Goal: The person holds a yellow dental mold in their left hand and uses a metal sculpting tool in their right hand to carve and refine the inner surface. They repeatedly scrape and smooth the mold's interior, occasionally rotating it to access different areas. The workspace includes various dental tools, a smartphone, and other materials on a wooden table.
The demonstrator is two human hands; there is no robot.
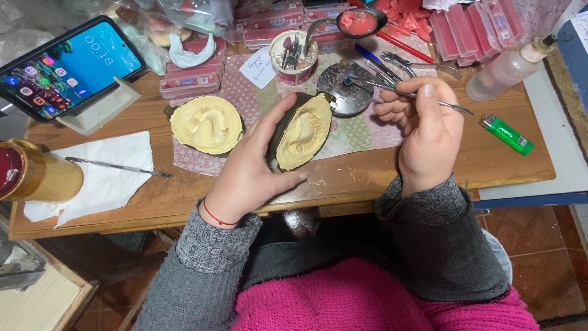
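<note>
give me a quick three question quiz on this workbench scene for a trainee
1. True or false: the left hand holds a yellow dental mould in a dark casing.
2. What does the right hand hold?
A. a green lighter
B. a thin metal tool
C. a spoon
3. Fill in: a second metal tool lies on a white ____ at the left of the table.

Key:
1. True.
2. B, the thin metal tool; the green lighter lies on the table to the right, untouched.
3. Napkin.
</note>
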